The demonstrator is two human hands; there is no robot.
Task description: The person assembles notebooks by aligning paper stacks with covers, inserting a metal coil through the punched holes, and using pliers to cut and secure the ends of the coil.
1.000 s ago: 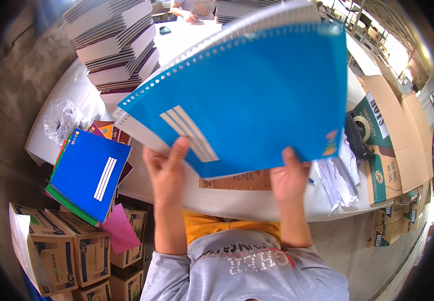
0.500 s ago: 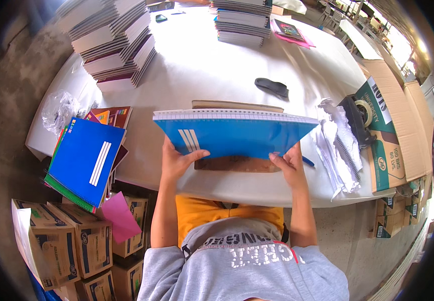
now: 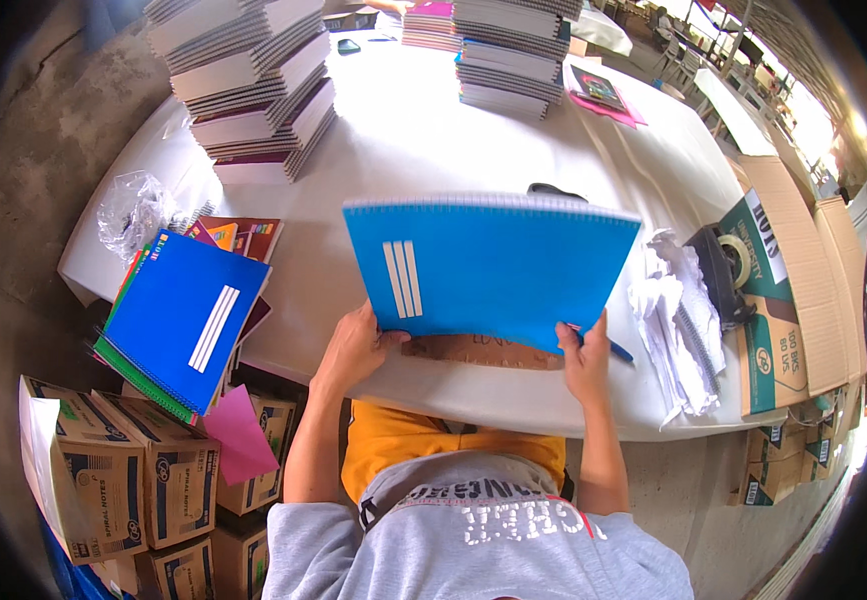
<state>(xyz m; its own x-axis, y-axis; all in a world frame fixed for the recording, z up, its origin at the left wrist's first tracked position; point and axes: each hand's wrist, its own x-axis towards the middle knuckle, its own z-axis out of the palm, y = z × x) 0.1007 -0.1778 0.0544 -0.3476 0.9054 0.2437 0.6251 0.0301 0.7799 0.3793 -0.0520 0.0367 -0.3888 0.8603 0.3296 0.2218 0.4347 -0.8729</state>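
Note:
Between my two hands a blue spiral notebook (image 3: 498, 270) stands tilted up, its cover with white stripes facing me and the wire binding along the top edge. My left hand (image 3: 358, 345) grips its lower left corner. At the lower right corner my right hand (image 3: 585, 362) is closed on it, thumb on the cover. Under the notebook's lower edge a brown cardboard piece (image 3: 483, 351) lies on the table. A blue pen (image 3: 619, 351) lies beside my right hand. Behind the notebook's top edge a black object (image 3: 555, 190) is mostly hidden.
Tall notebook stacks (image 3: 263, 110) rise at the far left and far middle (image 3: 508, 60). More notebooks (image 3: 188, 315) lie at the left edge near a clear plastic bag (image 3: 133, 212). Torn paper (image 3: 673, 320), a tape dispenser (image 3: 723, 265) and an open carton (image 3: 773, 340) are right. Boxes (image 3: 183, 490) stand lower left.
Both hands have tipped the notebook more upright, so more of its cover faces me. It now covers most of the black object. The whole view has shifted slightly.

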